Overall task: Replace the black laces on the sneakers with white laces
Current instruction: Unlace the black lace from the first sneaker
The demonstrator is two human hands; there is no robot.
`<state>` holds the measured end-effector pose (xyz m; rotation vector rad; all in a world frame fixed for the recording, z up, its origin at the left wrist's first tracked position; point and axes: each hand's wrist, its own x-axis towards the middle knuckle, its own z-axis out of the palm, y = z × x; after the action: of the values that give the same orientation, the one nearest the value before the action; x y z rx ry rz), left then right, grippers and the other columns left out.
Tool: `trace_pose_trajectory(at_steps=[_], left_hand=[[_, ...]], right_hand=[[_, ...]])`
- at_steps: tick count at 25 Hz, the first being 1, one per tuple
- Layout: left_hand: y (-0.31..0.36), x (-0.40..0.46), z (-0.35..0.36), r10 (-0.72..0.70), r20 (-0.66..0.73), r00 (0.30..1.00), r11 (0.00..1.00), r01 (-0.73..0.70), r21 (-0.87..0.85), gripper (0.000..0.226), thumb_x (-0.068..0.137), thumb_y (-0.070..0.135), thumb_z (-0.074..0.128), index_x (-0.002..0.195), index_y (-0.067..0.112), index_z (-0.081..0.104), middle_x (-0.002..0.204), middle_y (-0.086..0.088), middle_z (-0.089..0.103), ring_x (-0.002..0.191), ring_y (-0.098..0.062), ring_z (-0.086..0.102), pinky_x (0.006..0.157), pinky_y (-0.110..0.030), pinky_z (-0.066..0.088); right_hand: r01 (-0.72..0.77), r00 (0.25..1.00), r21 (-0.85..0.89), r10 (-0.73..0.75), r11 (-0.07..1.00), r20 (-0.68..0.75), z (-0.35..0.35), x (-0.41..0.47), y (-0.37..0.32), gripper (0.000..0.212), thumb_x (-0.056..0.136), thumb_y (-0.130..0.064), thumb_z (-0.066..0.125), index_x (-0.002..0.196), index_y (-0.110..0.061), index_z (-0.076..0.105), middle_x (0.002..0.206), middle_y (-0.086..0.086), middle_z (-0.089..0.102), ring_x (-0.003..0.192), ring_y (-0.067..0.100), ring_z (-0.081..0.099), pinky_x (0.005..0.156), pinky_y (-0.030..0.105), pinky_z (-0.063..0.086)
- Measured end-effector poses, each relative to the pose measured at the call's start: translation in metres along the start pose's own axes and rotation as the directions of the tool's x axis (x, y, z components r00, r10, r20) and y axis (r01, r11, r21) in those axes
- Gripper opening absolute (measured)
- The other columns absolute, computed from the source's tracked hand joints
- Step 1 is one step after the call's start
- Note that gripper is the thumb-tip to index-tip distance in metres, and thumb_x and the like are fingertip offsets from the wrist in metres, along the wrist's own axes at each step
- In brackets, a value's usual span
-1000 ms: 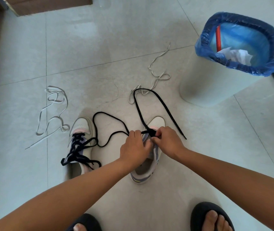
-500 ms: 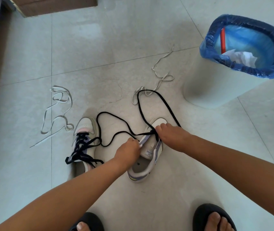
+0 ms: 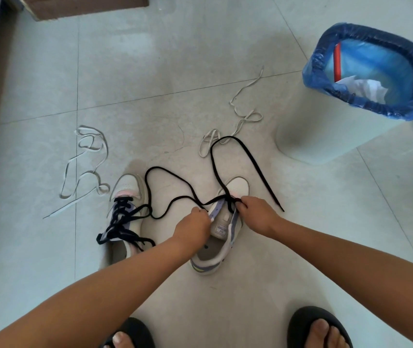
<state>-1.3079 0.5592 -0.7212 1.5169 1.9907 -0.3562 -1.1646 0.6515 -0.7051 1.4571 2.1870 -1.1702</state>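
1. The left hand (image 3: 193, 228) curls its fingers on the near sneaker's (image 3: 219, 237) eyelet edge, beside the black lace (image 3: 175, 177).
2. The right hand (image 3: 257, 213) pinches that lace at the lowest eyelets; its loose loops trail beyond both sets of fingertips.
3. Left of the fingers stands the second sneaker (image 3: 125, 214), laced black.
4. White laces (image 3: 87, 162) (image 3: 240, 119) lie farther out.
5. A blue-lined bin (image 3: 366, 96) stands beyond the right fingers.

Black lace (image 3: 175, 187) on white-and-lilac sneakers (image 3: 221, 237), white laces (image 3: 87, 167) on pale grey floor tiles (image 3: 175, 71), blue-lined white bin (image 3: 351, 116), black sandals (image 3: 318, 327)
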Motion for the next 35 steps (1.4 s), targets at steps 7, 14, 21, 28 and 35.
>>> trace_pose_trajectory(at_steps=[7,14,21,28,35], left_hand=[[0.004,-0.001,0.005,0.024,-0.006,1.000,0.999,-0.024,0.026,0.023,0.095,0.003,0.040,0.117,0.001,0.046,0.121,-0.016,0.046,0.096,-0.032,0.060,0.065,-0.030,0.035],[0.003,-0.002,0.006,0.025,-0.031,0.999,0.999,-0.025,0.028,0.025,0.095,0.004,0.040,0.119,0.001,0.046,0.121,-0.016,0.047,0.095,-0.030,0.060,0.066,-0.029,0.039],[0.000,-0.002,0.008,0.010,-0.017,1.000,1.000,-0.010,0.008,0.024,0.094,0.004,0.045,0.117,0.001,0.046,0.119,-0.015,0.047,0.095,-0.029,0.060,0.068,-0.028,0.042],[-0.003,-0.003,0.008,-0.007,-0.022,1.000,1.000,0.007,-0.013,0.023,0.094,0.001,0.039,0.115,0.001,0.046,0.119,-0.016,0.047,0.095,-0.030,0.059,0.073,-0.030,0.045],[0.004,-0.005,0.008,0.018,-0.009,1.000,0.999,-0.018,0.033,0.025,0.094,0.002,0.041,0.119,0.002,0.045,0.120,-0.015,0.047,0.095,-0.030,0.060,0.065,-0.028,0.037]], right_hand=[[0.017,0.934,-0.511,-0.196,0.860,-0.300,-0.031,-0.003,0.016,0.022,0.081,-0.036,0.065,0.080,-0.014,0.059,0.075,0.007,0.062,0.064,0.025,0.059,0.054,0.029,0.042],[-0.220,0.968,0.474,0.250,0.852,0.000,-0.012,0.004,0.012,0.034,0.094,-0.009,0.042,0.061,-0.010,0.045,0.063,0.012,0.046,0.051,0.021,0.046,0.046,0.029,0.035],[-0.274,0.962,0.459,0.242,0.845,0.128,-0.030,-0.004,0.012,0.033,0.094,-0.029,0.046,0.067,-0.011,0.048,0.057,0.006,0.043,0.044,0.017,0.039,0.040,0.017,0.029],[-0.070,0.971,0.225,0.119,0.972,-0.208,-0.009,0.013,0.007,0.028,0.095,-0.015,0.039,0.069,-0.009,0.046,0.074,0.011,0.055,0.076,0.029,0.051,0.058,0.031,0.031],[-0.156,0.922,-0.200,0.070,0.967,-0.381,-0.045,0.004,0.034,0.025,0.097,-0.033,0.043,0.087,-0.010,0.048,0.074,0.009,0.057,0.066,0.028,0.056,0.053,0.031,0.039]])
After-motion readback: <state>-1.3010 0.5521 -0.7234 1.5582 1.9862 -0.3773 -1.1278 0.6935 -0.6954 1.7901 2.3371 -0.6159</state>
